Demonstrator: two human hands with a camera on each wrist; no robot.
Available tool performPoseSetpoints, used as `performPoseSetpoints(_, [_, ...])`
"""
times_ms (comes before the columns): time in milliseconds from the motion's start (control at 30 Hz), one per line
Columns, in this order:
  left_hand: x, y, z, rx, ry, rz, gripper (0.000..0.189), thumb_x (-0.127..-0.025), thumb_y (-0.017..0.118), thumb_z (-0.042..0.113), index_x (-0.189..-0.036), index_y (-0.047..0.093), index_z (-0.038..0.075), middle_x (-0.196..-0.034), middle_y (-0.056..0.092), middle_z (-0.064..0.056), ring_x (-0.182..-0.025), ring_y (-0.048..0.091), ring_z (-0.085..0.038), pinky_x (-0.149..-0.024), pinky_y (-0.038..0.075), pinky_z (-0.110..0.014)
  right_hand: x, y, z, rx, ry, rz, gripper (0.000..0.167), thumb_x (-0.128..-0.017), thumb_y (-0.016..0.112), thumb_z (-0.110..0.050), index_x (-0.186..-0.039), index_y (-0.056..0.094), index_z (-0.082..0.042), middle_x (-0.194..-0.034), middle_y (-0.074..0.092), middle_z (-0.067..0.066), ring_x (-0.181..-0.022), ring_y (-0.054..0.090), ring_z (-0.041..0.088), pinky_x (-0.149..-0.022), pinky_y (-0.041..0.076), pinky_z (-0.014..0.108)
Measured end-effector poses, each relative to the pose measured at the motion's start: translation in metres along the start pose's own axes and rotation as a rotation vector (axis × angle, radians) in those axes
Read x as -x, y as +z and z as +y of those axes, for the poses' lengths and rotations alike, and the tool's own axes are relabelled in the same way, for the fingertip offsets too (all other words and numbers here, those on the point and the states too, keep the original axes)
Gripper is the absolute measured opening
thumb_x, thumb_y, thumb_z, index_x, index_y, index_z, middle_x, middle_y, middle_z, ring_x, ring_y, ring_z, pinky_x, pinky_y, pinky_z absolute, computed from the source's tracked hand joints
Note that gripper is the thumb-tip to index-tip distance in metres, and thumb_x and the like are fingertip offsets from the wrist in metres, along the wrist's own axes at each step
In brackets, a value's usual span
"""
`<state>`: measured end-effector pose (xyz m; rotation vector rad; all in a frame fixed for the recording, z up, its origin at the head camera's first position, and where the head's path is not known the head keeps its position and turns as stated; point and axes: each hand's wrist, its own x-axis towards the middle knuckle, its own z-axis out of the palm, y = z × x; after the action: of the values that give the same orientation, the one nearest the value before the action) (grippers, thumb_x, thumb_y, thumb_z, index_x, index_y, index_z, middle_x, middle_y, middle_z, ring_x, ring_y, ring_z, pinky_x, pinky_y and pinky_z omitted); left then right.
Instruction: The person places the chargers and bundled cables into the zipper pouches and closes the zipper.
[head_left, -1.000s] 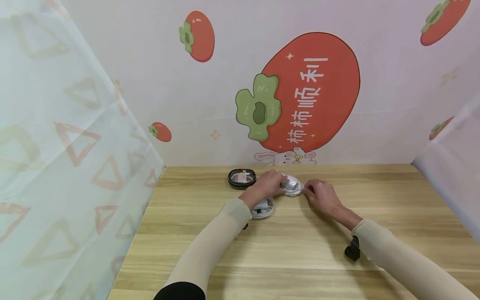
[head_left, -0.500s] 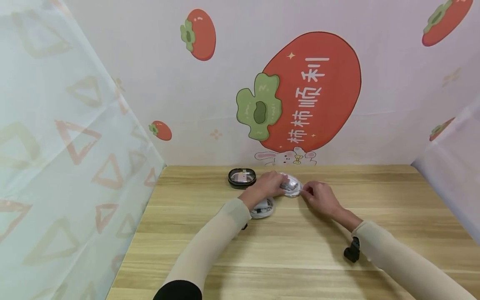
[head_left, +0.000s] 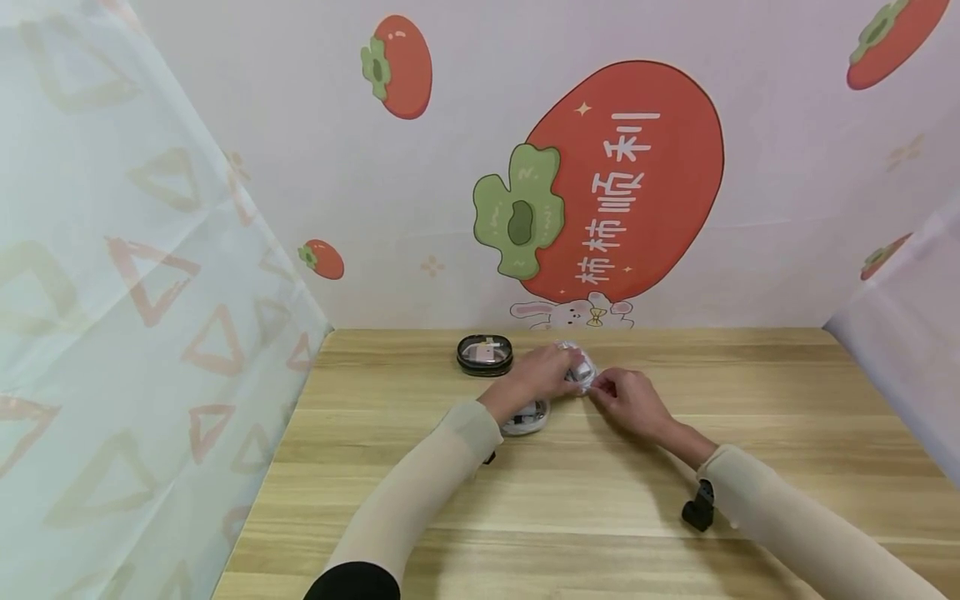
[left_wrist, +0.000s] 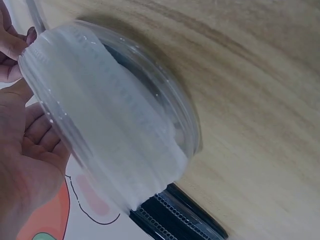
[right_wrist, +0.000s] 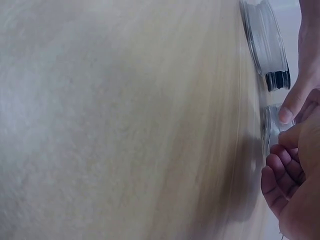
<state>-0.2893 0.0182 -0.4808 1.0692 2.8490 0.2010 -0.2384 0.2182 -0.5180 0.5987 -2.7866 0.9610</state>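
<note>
Towards the back of the table, my left hand [head_left: 536, 372] grips a small clear oval zip case [head_left: 587, 368] with white edging and pale contents. My right hand [head_left: 633, 402] pinches the right edge of this case between thumb and finger; the exact part pinched is hidden. In the right wrist view, the left thumb [right_wrist: 287, 114] presses on the case [right_wrist: 268, 127] close to the right fingertips. A second white-edged clear case [head_left: 527, 419] lies under the left wrist, with a cable inside. It looms large, side on, as a white case [left_wrist: 105, 105] in the left wrist view.
A black-edged clear oval case [head_left: 484, 356] holding a cable and a light-coloured block sits at the back, left of the hands. Behind the wooden table [head_left: 600, 517] rises a wall covering [head_left: 630, 183] printed with persimmons. Another printed sheet [head_left: 150, 292] flanks the left side.
My right hand has shifted slightly left and towards me along the edge of the held case. That case has turned a little and moved left. The left hand stays nearly still.
</note>
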Motion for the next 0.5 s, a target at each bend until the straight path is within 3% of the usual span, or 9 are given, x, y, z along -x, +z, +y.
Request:
performPoseSetpoints(233, [0.0015, 0.002, -0.001, 0.008, -0.014, 0.004, 0.035, -0.097, 0.077, 0.045, -0.119, 0.073, 0.018, -0.121, 0.073, 0.003, -0.097, 0.067, -0.013, -0.081, 0.056, -0.028, 0.0006, 0.005, -0.0016, -0.01, -0.025, -0.006, 0.005, -0.095, 0.079, -0.007, -0.095, 0.077, -0.002, -0.083, 0.072, 0.002, -0.071, 0.06, 0.009, -0.062, 0.053, 0.025])
performPoseSetpoints(500, [-0.0006, 0.0032, 0.0009, -0.043, 0.007, -0.026, 0.03, -0.1, 0.074, 0.043, -0.12, 0.074, 0.021, -0.126, 0.071, 0.005, -0.108, 0.068, -0.015, -0.089, 0.056, -0.03, 0.0026, 0.0043, -0.0014, 0.009, -0.026, -0.018, 0.004, -0.096, 0.077, -0.007, -0.092, 0.076, -0.004, -0.081, 0.07, 0.0, -0.07, 0.057, 0.01, -0.061, 0.05, 0.025])
